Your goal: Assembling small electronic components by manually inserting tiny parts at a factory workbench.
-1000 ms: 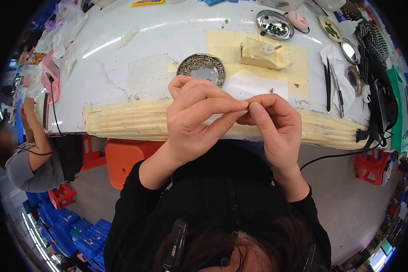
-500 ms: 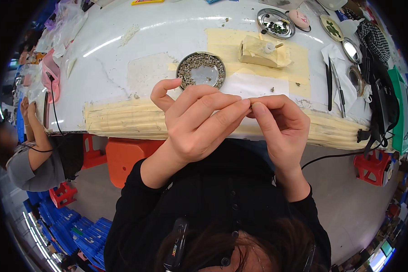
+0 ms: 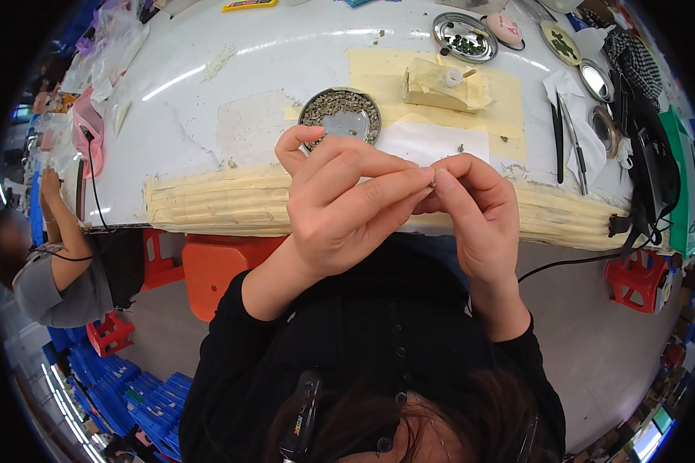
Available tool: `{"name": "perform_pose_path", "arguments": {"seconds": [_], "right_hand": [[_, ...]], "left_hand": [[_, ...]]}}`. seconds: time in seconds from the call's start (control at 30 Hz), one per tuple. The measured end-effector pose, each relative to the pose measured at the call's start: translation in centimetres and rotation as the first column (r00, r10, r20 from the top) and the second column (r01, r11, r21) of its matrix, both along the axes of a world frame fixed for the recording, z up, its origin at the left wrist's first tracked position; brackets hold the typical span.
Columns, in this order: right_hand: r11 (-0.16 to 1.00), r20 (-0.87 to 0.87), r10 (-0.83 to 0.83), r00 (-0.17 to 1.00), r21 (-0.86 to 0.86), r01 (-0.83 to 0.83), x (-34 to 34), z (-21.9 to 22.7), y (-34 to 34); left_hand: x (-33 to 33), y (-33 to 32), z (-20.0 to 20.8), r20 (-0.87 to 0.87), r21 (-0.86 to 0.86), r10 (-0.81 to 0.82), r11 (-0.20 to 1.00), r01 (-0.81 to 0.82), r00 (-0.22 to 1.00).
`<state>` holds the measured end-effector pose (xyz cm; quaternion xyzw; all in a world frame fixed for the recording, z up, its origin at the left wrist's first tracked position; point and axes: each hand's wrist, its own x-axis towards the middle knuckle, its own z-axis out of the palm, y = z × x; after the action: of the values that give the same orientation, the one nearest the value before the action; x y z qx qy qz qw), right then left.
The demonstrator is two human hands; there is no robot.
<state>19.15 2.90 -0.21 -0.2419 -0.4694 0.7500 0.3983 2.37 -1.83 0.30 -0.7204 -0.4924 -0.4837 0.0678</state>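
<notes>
My left hand point(image 3: 344, 202) and my right hand point(image 3: 483, 212) meet fingertip to fingertip above the table's near edge. Pinched between them is a tiny brownish piece point(image 3: 432, 184), mostly hidden by the fingers and too small to name. The left little finger sticks up, apart from the others. Just beyond the left hand stands a round metal dish point(image 3: 378, 116) with many small grey-brown pieces heaped round its inside. One similar small piece point(image 3: 461, 147) lies on a white paper sheet point(image 3: 432, 142) past the fingertips.
Farther back sits a tape-covered block point(image 3: 440, 89) with a small white cup on it. A metal plate point(image 3: 490, 54) holds dark green bits. Black tweezers point(image 3: 559, 143) and a thin metal tool point(image 3: 574, 147) lie at the right. Padding point(image 3: 208, 199) lines the near edge. Another person point(image 3: 62, 270) sits far left.
Both hands have shifted slightly, still pinched together, and the tiny piece shows a little more between the fingertips. The view has moved slightly too.
</notes>
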Motion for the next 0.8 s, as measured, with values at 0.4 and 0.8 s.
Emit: {"name": "perform_pose_path", "arguments": {"seconds": [0.4,0.8], "right_hand": [[0.981,0.054,-0.117,0.992,0.159,0.107,-0.16,-0.06,-0.65],[0.952,0.236,-0.189,0.953,0.284,0.118,0.31,-0.40,-0.78]], "left_hand": [[-0.16,-0.01,-0.57,0.061,-0.025,0.051,0.998,-0.050,0.997],[0.20,-0.63,-0.02,0.021,-0.046,-0.023,0.999,0.024,1.000]]}}
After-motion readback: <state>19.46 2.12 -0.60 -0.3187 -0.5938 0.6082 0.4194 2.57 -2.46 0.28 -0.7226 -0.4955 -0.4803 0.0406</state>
